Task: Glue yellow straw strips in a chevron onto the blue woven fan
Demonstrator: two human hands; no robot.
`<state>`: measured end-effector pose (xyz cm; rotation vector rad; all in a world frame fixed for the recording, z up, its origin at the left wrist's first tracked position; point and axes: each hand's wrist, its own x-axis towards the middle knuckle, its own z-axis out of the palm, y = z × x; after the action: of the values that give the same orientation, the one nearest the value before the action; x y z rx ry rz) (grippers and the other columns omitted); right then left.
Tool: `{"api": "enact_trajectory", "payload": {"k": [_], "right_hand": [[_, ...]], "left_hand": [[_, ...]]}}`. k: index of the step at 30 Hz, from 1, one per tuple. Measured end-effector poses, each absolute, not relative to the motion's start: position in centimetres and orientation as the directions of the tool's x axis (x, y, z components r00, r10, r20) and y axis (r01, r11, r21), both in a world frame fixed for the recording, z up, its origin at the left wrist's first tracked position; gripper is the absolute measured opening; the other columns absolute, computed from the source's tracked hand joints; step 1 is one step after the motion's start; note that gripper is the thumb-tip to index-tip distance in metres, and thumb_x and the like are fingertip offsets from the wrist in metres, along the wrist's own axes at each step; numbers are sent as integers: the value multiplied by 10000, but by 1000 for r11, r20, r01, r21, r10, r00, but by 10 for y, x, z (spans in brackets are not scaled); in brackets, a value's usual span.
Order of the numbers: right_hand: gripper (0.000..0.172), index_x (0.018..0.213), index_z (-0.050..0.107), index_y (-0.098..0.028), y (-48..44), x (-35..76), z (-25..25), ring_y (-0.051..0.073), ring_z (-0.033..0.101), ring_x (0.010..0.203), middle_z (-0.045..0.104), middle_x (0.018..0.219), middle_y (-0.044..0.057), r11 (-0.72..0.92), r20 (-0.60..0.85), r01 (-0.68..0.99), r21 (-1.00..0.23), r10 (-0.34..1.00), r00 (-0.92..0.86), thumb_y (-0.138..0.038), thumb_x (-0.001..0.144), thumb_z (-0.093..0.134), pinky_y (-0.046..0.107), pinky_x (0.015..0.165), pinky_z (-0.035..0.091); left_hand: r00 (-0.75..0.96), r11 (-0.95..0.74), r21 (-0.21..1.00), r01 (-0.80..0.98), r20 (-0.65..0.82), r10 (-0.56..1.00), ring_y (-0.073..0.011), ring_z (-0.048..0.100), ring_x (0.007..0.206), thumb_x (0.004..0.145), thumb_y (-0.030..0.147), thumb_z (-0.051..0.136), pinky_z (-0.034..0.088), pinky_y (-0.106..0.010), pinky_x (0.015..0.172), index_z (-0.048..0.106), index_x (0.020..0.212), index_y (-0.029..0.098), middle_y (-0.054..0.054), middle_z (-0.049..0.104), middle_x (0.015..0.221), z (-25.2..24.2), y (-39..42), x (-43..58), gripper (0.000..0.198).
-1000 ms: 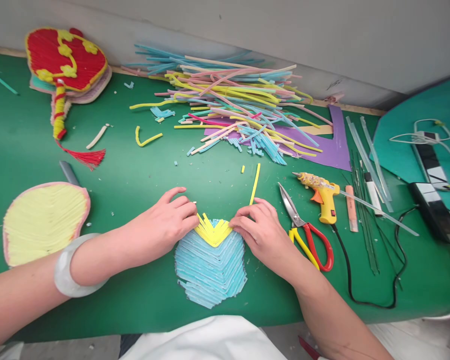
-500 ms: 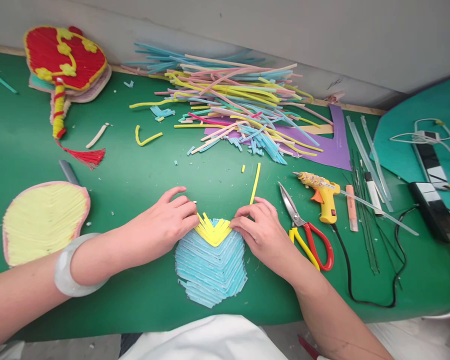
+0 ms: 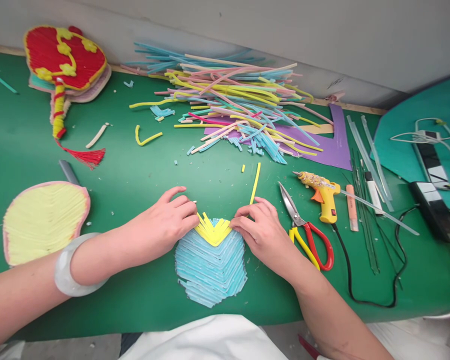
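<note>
In front of me lies a fan-shaped panel point(image 3: 210, 272) covered with rows of light blue chenille stems in a V pattern. At its top, yellow chenille stems point(image 3: 214, 235) form a smaller V. My left hand point(image 3: 174, 215) is at the left end of the yellow V, fingertips pressed together on a stem there. On the opposite side my right hand point(image 3: 260, 227) pinches the right end of the yellow V. Just beyond the right hand lies a loose yellow chenille piece point(image 3: 255, 182). What sits under the fingertips is partly hidden.
Red-and-yellow-handled scissors point(image 3: 303, 227) and a yellow glue gun point(image 3: 320, 195) with its cord lie to the right. Behind is a heap of coloured chenille stems point(image 3: 232, 92). A yellow panel point(image 3: 45, 220) and a red fan point(image 3: 65, 57) lie left; a black box point(image 3: 437, 212) sits right.
</note>
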<state>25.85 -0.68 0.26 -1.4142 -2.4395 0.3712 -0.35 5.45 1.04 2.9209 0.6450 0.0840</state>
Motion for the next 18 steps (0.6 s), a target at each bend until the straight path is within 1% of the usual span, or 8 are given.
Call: {"api": "enact_trajectory", "payload": {"k": [18], "right_hand": [[173, 953, 679, -203, -7, 259, 0, 177, 568, 923, 637, 951, 53, 489, 135, 794, -362, 870, -474, -163, 979, 513, 495, 1109, 355]], "left_hand": [[905, -897, 158, 413, 37, 423, -190, 514, 808, 843, -31, 442, 321, -529, 1121, 587, 818, 179, -39, 564, 823, 10, 54, -4, 257]]}}
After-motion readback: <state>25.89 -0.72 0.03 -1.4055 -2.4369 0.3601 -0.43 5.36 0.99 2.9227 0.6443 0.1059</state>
